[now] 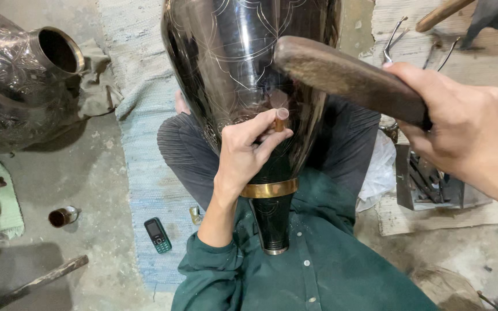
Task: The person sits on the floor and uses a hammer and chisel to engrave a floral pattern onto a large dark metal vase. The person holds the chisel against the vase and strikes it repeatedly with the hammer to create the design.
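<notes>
Left hand point(248, 151) pinches one punch point(281, 119); right hand point(468, 129) grips one mallet point(347, 75).

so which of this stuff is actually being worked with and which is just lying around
In use: black vase, small chisel in left hand, wooden mallet in right hand.

Lying about: mobile phone, second vase, small cup, tray of tools.

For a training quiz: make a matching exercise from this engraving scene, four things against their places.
Things:
1. chisel
2. wooden mallet
3. mobile phone
4. brass band

Places:
A. on the blue mat
B. around the black vase's neck
C. in the left hand's fingers, tip against the vase
D. raised in the right hand

Pairs: 1-C, 2-D, 3-A, 4-B
</notes>
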